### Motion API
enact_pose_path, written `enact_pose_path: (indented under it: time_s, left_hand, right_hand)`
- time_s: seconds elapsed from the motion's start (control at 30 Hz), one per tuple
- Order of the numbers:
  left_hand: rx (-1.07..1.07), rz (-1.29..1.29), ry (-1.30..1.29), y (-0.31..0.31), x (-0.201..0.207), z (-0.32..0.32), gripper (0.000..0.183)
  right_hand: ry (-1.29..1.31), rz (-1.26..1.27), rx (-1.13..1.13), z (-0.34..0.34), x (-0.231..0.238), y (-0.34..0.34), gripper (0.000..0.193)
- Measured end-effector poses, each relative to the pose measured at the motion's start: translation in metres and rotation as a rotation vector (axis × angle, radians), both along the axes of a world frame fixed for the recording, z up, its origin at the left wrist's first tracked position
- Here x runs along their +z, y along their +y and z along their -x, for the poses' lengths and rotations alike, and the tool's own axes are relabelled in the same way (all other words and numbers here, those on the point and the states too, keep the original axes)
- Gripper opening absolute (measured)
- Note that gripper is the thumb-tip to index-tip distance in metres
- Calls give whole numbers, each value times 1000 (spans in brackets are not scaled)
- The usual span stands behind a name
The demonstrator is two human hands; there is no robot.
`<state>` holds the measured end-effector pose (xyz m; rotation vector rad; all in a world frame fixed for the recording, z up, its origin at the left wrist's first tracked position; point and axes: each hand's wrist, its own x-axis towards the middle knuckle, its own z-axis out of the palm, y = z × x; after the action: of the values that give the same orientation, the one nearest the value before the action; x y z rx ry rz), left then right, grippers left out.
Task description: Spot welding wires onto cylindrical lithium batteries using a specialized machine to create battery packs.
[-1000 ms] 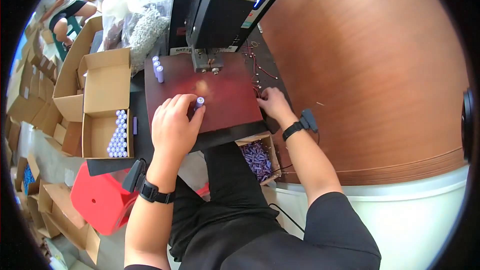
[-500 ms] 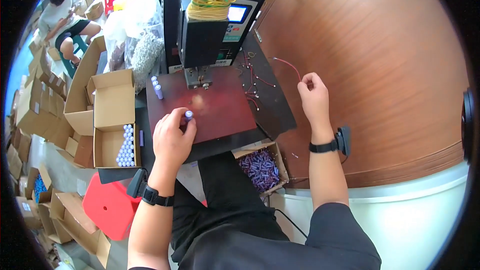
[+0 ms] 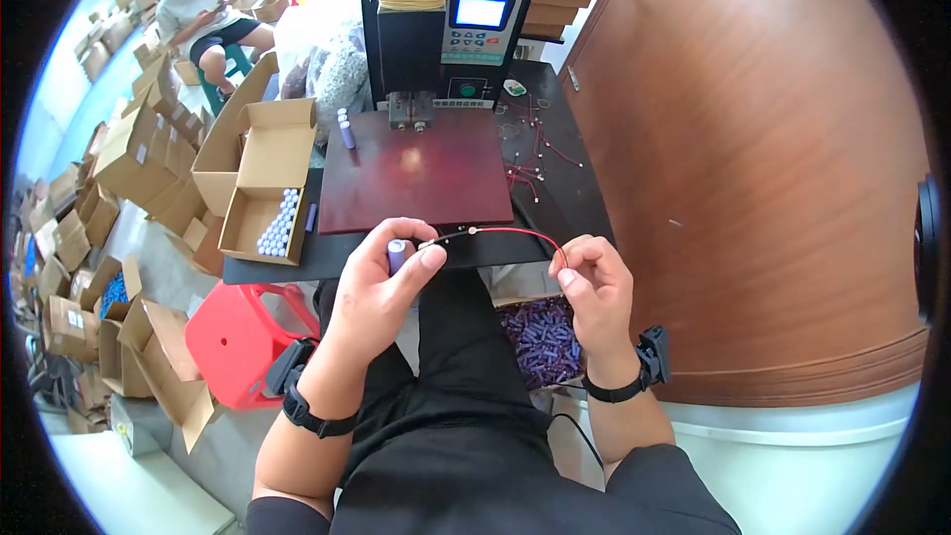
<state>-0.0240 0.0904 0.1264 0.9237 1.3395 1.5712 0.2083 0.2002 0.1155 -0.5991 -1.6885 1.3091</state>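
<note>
My left hand (image 3: 371, 297) is closed around a purple cylindrical battery cell (image 3: 396, 254), held just in front of the dark red work mat (image 3: 446, 183). Its thumb and forefinger also pinch near the black end of a thin wire, whose exact tip is hard to make out. From there the red part of the wire (image 3: 520, 230) arches across to my right hand (image 3: 599, 292), pinched between thumb and forefinger. Behind the mat stands a black machine (image 3: 411, 54) resembling a spot welder, its metal electrode holder (image 3: 410, 111) above the mat. Several purple cells (image 3: 347, 133) stand at the mat's far left.
An open cardboard box (image 3: 241, 220) holding several upright cells sits left, with a loose cell (image 3: 311, 217) beside it. Red and black wires (image 3: 540, 151) lie right of the mat. Below are a carton of purple cells (image 3: 540, 342) and a red stool (image 3: 233, 342). A person (image 3: 203, 5) sits far left.
My left hand has drawn the cell back from over the mat toward me. My right hand has come left and nearer with the wire, whose far end now reaches my left fingers.
</note>
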Motion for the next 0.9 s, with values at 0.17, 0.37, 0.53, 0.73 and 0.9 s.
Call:
enact_pose_path:
  time_s: [0.17,0.37,0.53,0.73,0.9]
  left_hand:
    - [-1,11,81,-6,1,-16,17]
    - [-11,14,381,-18,14,-33,17]
    - [-65,-98,739,-37,15,-45,16]
    - [-101,-37,695,-61,12,-40,15]
    - [-195,114,497,-76,23,-38,12]
  right_hand:
    - [4,15,30,-15,-16,-12,7]
    - [-188,130,191,-29,-12,-27,41]
    - [-325,233,262,-29,-10,-42,24]
    - [-283,44,201,-31,-5,-61,16]
    - [-169,55,181,-26,-9,-68,15]
